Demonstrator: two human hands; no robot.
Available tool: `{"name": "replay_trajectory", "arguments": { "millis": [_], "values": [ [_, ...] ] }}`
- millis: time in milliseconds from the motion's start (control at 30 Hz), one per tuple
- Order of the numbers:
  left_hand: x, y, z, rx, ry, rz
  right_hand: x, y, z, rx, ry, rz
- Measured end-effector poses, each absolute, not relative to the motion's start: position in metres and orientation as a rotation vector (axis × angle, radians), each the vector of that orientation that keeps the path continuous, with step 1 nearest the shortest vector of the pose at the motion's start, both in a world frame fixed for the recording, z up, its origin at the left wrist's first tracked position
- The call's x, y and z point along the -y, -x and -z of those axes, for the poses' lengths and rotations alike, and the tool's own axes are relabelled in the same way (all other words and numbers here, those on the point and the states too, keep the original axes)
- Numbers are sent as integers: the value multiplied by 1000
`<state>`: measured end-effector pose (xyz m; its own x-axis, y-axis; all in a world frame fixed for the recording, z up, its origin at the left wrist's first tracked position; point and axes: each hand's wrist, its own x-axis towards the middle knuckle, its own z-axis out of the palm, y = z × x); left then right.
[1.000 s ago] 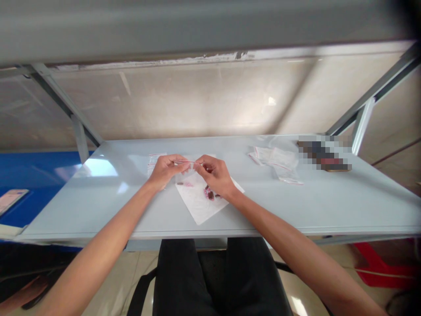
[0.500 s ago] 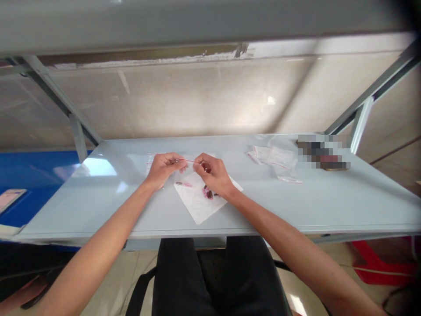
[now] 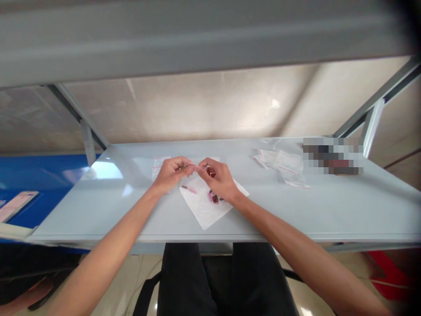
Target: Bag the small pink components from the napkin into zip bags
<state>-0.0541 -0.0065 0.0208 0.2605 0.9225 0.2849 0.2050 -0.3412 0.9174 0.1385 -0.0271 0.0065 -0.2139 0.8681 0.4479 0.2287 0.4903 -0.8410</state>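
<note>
Head view, looking down at the bench: the person's left hand (image 3: 171,174) and right hand (image 3: 219,177) meet above a white paper sheet (image 3: 204,208), neither spread. Each seems to pinch a thin reddish strand (image 3: 194,165) between thumb and forefinger, holding it roughly level just over the paper's top edge. A small dark red piece (image 3: 211,174) shows at the right fingertips, but I can't tell whether it is gripped or threaded on the strand. On the sheet lie a slim pink-and-dark stick (image 3: 188,189) and a cluster of pink and dark bits (image 3: 213,197), just below the right hand.

Work this fine looks best done with the wrists (image 3: 156,188) low and the pinch close to the strand's end, using small, slow finger movements. Keeping everything over the paper gives a dropped bit somewhere visible to land.

The fingers hide both ends of the strand, and it is too fine here to tell thread from wire. The bits on the sheet are too small to identify. Behind the left hand, a small clear bag (image 3: 158,169) is partly covered, and more bags (image 3: 279,162) lie toward the right of the bench. Beyond them, a dark object (image 3: 332,156) is pixelated beyond recognition.
</note>
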Motion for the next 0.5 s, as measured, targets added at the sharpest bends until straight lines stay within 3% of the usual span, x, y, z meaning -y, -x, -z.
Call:
{"name": "replay_trajectory", "arguments": {
  "millis": [500],
  "values": [
    [12, 53, -30, -1007, -1841, -1074, 22, -141, -3, 1702, 941, -759]
  ]
}}
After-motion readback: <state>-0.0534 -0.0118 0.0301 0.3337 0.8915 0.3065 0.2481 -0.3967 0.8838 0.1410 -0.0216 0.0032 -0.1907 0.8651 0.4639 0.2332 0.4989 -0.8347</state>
